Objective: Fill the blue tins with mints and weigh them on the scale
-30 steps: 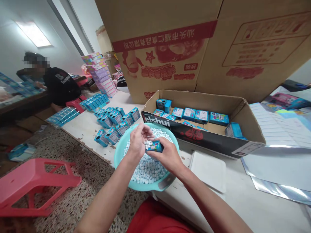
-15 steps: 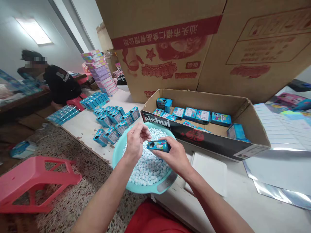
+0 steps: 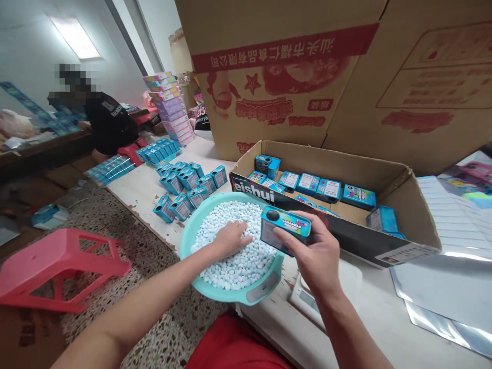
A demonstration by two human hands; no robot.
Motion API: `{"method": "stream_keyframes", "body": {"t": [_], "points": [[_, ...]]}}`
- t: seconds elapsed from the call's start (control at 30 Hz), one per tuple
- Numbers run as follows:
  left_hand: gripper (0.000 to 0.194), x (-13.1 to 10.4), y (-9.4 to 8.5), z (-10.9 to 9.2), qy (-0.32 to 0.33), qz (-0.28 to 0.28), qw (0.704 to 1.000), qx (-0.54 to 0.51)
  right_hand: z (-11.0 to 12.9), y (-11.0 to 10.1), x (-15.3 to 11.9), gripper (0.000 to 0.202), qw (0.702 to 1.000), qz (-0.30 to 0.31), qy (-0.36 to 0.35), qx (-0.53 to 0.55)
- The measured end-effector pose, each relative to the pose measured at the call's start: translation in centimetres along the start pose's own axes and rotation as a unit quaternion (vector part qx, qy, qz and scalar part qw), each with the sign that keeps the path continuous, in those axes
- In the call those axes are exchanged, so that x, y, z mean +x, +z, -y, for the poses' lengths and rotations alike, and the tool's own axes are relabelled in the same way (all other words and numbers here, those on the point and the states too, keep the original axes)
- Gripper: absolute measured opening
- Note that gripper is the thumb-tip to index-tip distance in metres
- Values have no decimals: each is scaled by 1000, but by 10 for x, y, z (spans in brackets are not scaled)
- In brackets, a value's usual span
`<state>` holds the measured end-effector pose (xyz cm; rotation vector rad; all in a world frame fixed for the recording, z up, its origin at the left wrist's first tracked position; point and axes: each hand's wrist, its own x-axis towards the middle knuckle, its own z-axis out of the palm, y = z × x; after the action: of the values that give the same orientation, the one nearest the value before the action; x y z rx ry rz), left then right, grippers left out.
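My right hand (image 3: 317, 253) grips a small blue candy box (image 3: 286, 226), thumb along its front and fingers behind. The box is raised over the right rim of a turquoise basin (image 3: 188, 241), its dark round hole toward the left. Small white and pale-blue candies (image 3: 234, 274) fill much of the basin. My left hand (image 3: 232, 240) rests palm down on these candies, fingers loosely apart, some fingertips partly sunk among them. Left of the basin, several blue candy boxes (image 3: 180, 205) stand in a group on the table.
Behind the basin, a long open carton (image 3: 280, 205) holds several blue boxes. A white scale (image 3: 307, 302) sits on the table (image 3: 277, 328) at right, near silvery sheets (image 3: 434, 287). A red stool (image 3: 57, 271) stands left; a person (image 3: 109, 120) sits farther back.
My left hand has lowered from beside the box onto the candies, its fingers uncurling. My right hand has moved right and nearer the camera with the blue box. The view has shifted slightly.
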<state>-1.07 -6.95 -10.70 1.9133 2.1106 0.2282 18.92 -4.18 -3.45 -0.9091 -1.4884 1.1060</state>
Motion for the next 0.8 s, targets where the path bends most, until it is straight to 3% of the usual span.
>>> {"method": "stream_keyframes", "body": {"t": [0.13, 0.23, 0.3, 0.37, 0.47, 0.57, 0.67, 0.8], "points": [[23, -15, -5, 3, -45, -20, 989, -139, -5, 11, -1, 33, 997, 56, -35, -35], [20, -17, -16, 4, -126, -62, 944, -300, -12, 15, -2, 33, 997, 50, -28, -47], [26, -18, -27, 0, -185, -75, 873, -445, -14, 15, -2, 33, 996, 47, -38, -63], [32, -21, -42, -9, -213, -85, 775, -589, -16, 15, -2, 31, 993, 57, -56, -84], [35, -23, -67, -28, -181, -121, 641, -736, -18, 20, -2, 28, 987, 75, -79, -117], [32, -20, -83, -45, -132, -187, 551, -802, -19, 30, -3, 28, 978, 110, -85, -159], [29, -13, -85, -55, -127, -234, 519, -812, -18, 40, -5, 28, 964, 168, -85, -189], [30, -10, -81, -56, -120, -260, 544, -789, -13, 44, -5, 29, 965, 166, -63, -195]]}}
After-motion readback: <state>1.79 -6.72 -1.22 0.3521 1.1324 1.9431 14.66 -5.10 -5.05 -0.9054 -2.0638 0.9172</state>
